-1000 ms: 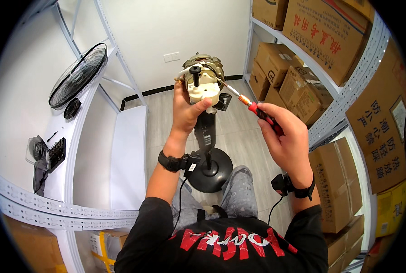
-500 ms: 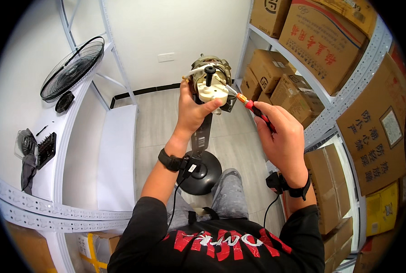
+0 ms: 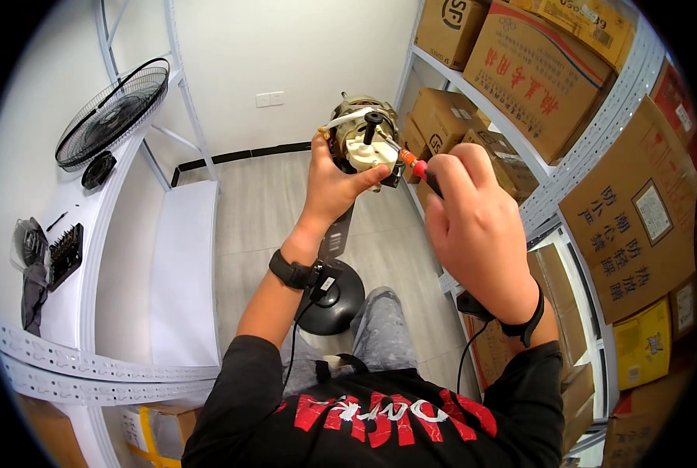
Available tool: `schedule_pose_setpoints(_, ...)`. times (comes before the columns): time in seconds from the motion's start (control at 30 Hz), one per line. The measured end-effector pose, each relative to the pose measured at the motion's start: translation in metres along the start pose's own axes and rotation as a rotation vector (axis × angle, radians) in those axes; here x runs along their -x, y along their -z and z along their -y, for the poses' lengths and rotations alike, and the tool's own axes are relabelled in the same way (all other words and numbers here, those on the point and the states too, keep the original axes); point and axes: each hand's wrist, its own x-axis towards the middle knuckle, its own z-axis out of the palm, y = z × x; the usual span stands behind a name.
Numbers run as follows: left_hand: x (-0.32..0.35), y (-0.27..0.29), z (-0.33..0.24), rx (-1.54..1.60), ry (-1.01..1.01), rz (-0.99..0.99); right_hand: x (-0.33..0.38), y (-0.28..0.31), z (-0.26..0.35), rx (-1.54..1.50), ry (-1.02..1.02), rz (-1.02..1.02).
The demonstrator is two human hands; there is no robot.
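Observation:
A fan motor (image 3: 358,106) with a white plastic gear housing (image 3: 373,158) stands at centre on a dark post (image 3: 335,235) above a round black base (image 3: 337,303). A black knob (image 3: 373,121) sticks up from the housing. My left hand (image 3: 329,187) grips the motor from the left, its thumb pressed against the housing. In my right hand (image 3: 473,210) is a screwdriver (image 3: 417,167) with a red and black handle and an orange collar. Its shaft points up-left to the housing's right side; whether the tip sits in a screw I cannot tell.
On the left shelf lie a fan grille with blades (image 3: 114,117), a small round black part (image 3: 99,170), a bit set (image 3: 66,253) and a thin dark tool (image 3: 56,221). Cardboard boxes (image 3: 544,74) fill the right rack. Cables hang from both wrists.
My right hand has rolled over on the screwdriver handle, its knuckles now higher. My left hand keeps its grip on the motor. The view has shifted slightly.

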Motion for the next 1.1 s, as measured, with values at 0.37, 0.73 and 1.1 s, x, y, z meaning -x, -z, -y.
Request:
schedule_pose_setpoints(0.37,0.001,0.006,-0.002,-0.015,0.015,0.039,0.001,-0.012,0.009,0.022,0.294,-0.21)
schedule_pose_setpoints(0.73,-0.004,0.008,-0.006,0.023,-0.018,0.019,-0.005,-0.014,-0.002,-0.447,0.317,-0.072)
schedule_pose_setpoints(1.1,-0.006,0.009,0.001,0.087,-0.008,0.05,-0.016,-0.034,-0.02,-0.294,0.395,-0.445)
